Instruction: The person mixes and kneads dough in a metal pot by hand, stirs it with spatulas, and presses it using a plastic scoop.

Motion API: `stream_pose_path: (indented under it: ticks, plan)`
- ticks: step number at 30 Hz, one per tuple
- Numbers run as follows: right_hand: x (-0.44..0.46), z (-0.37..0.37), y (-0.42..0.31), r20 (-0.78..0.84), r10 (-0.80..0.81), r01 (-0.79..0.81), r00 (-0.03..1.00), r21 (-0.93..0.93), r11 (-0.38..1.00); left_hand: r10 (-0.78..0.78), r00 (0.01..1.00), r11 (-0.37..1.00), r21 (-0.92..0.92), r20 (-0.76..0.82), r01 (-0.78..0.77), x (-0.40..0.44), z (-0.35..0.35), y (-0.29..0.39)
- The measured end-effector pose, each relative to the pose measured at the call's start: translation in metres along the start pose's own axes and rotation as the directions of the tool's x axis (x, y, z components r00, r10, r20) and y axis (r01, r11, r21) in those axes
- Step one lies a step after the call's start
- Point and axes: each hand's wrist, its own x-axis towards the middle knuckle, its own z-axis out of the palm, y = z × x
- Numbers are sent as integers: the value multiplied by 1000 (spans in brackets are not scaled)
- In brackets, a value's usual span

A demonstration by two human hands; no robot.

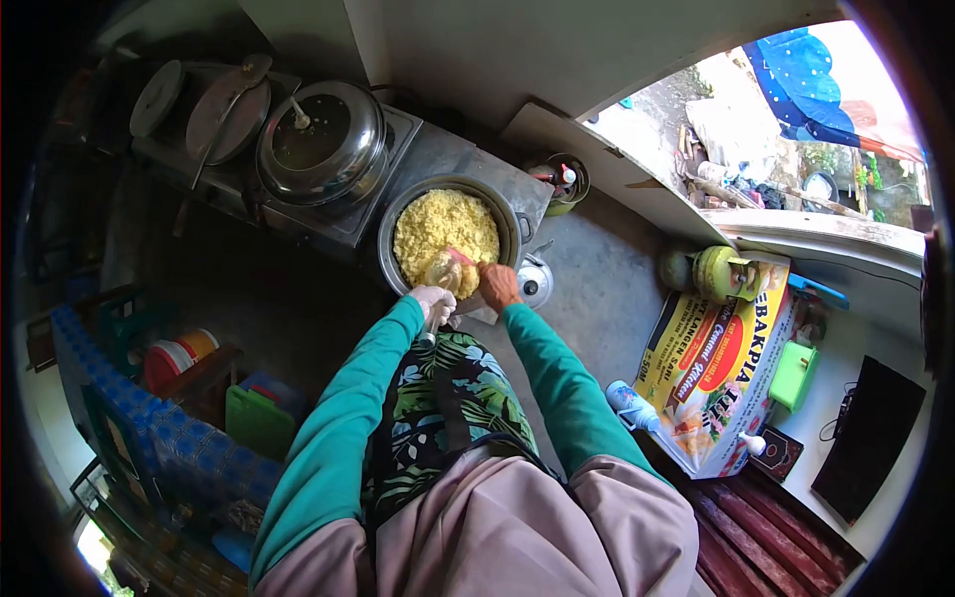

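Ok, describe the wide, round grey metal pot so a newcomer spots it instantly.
Start at the silver metal stove by the wall, carrying a large, round, shiny steel pot. Just right of that and nearer the person sits the wide, round grey metal pot, by the bare right hand. Unlike its shiny neighbour, it is heaped with yellow crumbly food.
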Motion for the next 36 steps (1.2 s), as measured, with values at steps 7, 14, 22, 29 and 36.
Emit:
stream_pose_path:
  ticks: [7, 14, 22, 29, 36]
  plan:
    - [-18, -35, -40, -154, -215, 222, 964, 30, 974, 114, 972, 967, 247, -208, -60, -16, 15, 2]
    - [11, -29, -13, 37, 21, -19, 999, -34, 999, 168, 914, 893, 450, -369, 18, -1, 5, 1]
    - [10, -8, -22, 61, 40, -41, 997, 0, 999, 340, 844, 515, 833, -416, 203, -3, 12, 5]
    - [-5, -5, -40, -19, -151, 150, 988, -45, 988, 413, 806, 399, 880, -425, 259, 14, 2, -2]
    - [4, -31, -40, -5, -253, 252, 968, 47, 966, 500, 792, 215, 936, -350, 278, -19, 14, 10]
